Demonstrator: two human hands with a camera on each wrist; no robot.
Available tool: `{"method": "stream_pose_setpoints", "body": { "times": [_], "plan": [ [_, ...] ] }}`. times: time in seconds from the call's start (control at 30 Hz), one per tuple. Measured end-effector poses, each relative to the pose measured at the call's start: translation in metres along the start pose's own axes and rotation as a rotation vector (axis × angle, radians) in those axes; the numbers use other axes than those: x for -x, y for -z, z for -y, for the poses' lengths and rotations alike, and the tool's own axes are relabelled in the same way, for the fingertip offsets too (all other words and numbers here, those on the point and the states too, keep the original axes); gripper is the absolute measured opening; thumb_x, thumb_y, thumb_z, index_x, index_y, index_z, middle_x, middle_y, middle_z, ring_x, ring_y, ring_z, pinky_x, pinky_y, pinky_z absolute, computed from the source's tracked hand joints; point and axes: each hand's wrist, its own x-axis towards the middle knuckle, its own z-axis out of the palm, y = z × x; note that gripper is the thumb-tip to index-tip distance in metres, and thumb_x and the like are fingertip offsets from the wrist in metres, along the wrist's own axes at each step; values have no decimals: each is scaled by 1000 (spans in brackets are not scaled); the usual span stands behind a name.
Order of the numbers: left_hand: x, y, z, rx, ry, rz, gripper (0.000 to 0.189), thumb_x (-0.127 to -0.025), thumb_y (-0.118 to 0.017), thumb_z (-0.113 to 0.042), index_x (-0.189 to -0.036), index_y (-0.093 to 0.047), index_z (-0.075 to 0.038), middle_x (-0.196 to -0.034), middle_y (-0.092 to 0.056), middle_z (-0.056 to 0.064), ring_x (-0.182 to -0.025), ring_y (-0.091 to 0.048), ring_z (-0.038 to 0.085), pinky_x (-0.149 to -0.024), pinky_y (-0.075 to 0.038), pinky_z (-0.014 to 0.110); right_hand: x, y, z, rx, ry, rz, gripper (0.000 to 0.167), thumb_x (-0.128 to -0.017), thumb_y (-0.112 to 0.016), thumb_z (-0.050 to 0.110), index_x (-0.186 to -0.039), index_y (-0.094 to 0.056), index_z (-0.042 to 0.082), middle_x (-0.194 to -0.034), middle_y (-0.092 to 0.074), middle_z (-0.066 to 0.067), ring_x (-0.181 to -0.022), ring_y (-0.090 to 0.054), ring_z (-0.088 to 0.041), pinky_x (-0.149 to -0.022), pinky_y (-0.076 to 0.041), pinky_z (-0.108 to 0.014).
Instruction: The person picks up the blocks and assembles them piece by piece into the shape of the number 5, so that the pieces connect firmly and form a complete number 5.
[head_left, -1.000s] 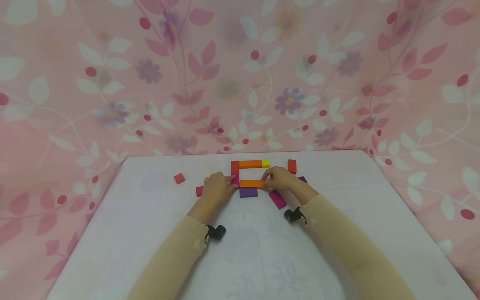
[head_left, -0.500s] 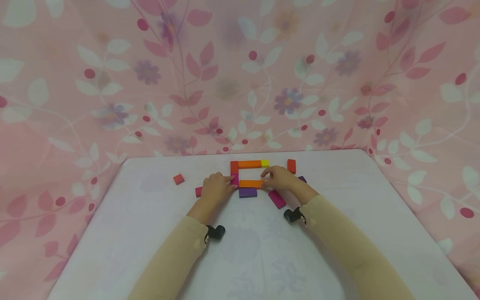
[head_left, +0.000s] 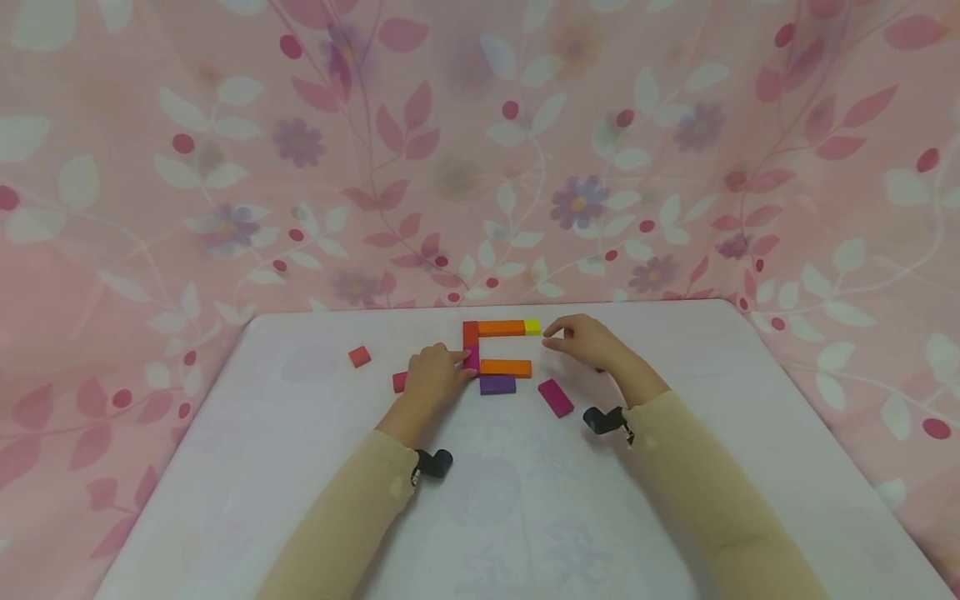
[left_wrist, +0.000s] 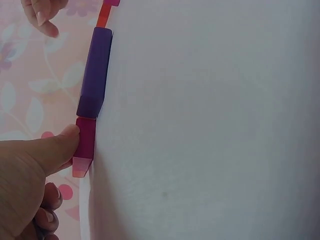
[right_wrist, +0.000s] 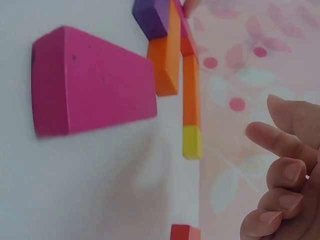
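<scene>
My left hand holds a magenta block at its left side with thumb and index finger; the thumb lies on it in the left wrist view. The block continues a line from a red block. From that line, an orange block with a yellow block at its end runs right, and a second orange block lies parallel nearer me. Against its near side sits a purple block. My right hand hovers right of the yellow block, fingers loosely bent, nothing in them.
A loose magenta block lies right of the purple one. On the left are a small red block and a red block partly behind my left hand. The right wrist view shows another red block. A floral curtain stands behind the table.
My right hand has let go of the nearer orange block's right end and moved right and away from me, now covering the red block there. My left hand stays on the magenta block.
</scene>
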Motion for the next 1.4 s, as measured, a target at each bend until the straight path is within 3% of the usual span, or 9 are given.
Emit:
{"method": "stream_pose_setpoints", "body": {
  "times": [0.23,0.43,0.87,1.13,1.4],
  "plan": [
    [1,3,-2,-6,17,6,49,-92,-70,-46,-137,-62,-27,-99,-61,10,-92,-54,26,-83,-43,40,9,15,-21,-8,-1,-32,29,-96,-67,33,-113,-73,11,-87,-56,-6,-81,-50,-23,-71,-41,-36],
    [2,4,-4,16,29,14,49,-92,-70,-46,-136,-62,-27,-100,-61,10,-92,-54,27,-82,-42,40,20,23,-43,17,-19,-52,25,-92,-73,25,-109,-73,8,-76,-47,-6,-68,-45,-21,-62,-38,-34],
    [2,5,-4,20,56,34,50,-91,-71,-46,-136,-62,-27,-97,-60,10,-90,-53,26,-82,-42,40,34,27,-82,16,-100,32,38,-92,-73,25,-127,-68,10,-91,-48,-11,-83,-47,-26,-66,-40,-34],
    [2,4,-4,8,52,33,50,-92,-70,-46,-137,-62,-26,-98,-60,10,-91,-53,26,-82,-42,40,31,21,-92,18,-113,61,38,-91,-75,23,-126,-69,12,-86,-47,-8,-80,-45,-24,-66,-38,-35],
    [2,4,-5,9,47,36,50,-92,-70,-46,-137,-62,-26,-98,-60,9,-91,-52,25,-83,-42,40,30,17,-91,9,-83,37,34,-87,-79,23,-118,-71,9,-84,-49,-8,-78,-46,-24,-66,-37,-35]
  ]
}}
